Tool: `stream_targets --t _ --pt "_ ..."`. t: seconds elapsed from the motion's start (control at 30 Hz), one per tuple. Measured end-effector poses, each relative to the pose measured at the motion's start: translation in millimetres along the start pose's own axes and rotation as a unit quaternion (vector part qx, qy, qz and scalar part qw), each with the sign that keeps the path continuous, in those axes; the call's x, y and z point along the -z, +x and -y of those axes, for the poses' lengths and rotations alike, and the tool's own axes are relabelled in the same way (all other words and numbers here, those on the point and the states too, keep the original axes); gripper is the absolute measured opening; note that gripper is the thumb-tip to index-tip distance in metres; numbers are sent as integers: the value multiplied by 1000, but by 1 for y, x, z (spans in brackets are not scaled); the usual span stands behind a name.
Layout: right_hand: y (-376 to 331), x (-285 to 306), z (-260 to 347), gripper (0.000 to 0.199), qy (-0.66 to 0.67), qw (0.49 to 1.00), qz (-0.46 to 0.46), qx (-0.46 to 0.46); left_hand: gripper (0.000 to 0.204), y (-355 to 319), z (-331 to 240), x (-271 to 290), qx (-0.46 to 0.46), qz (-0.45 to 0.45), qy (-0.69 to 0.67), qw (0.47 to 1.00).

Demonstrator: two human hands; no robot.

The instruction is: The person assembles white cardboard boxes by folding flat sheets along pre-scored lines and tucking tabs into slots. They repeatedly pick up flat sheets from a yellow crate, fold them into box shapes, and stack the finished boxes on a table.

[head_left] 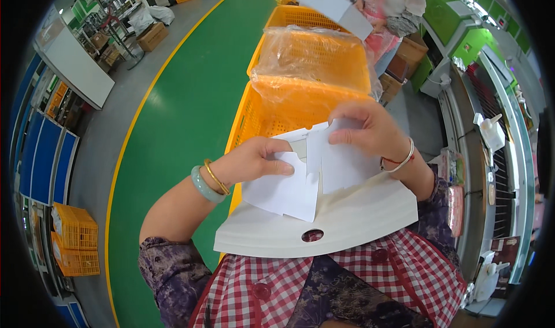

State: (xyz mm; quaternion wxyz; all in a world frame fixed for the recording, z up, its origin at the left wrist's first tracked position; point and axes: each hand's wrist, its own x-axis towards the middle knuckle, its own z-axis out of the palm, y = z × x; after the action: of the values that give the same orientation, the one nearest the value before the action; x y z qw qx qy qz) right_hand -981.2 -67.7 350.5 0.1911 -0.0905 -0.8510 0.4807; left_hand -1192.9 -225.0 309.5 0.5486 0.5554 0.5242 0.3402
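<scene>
A white cardboard blank (364, 212), curved at its near edge and cut with a small oval hole, rests against my checked apron. At its far side stand two white flaps, which look like parts of the same piece, though I cannot tell how they join. My left hand (248, 163) is closed on the left flap (277, 189), with the thumb on top. The right flap (350, 163) is pinched near its upper edge by my right hand (370, 128), which is slightly blurred. A narrow gap runs between the flaps.
Beyond my hands stand yellow plastic crates (250, 117) in a row, with clear plastic film (306, 53) over them. A person (378, 15) at the far right is beside a white folded card (338, 7). Along the right runs a machine bench (483, 137) with a white bottle (492, 132).
</scene>
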Motion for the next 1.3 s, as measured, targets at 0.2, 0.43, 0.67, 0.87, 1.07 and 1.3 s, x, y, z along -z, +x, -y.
stream_targets --t 0.2,0.43,0.67,0.87,1.07,1.3 --pt "-1 7 -3 25 -56 998 7 16 25 11 6 -8 -4 15 -62 998" --pt "-10 5 -18 22 -10 1000 -6 10 23 14 6 -5 4 21 -129 991" --pt "-17 -2 -22 20 -67 992 -22 106 21 20 -3 -13 4 62 -83 995" --pt "-22 -14 -16 18 -124 987 53 91 20 27 8 -18 -16 92 -35 995" --pt "-38 -29 -11 16 -170 977 80 99 19 23 18 -32 -42 48 4 998" --pt "-54 -33 -16 19 -219 971 82 53 14 4 8 -50 -49 -98 116 987"
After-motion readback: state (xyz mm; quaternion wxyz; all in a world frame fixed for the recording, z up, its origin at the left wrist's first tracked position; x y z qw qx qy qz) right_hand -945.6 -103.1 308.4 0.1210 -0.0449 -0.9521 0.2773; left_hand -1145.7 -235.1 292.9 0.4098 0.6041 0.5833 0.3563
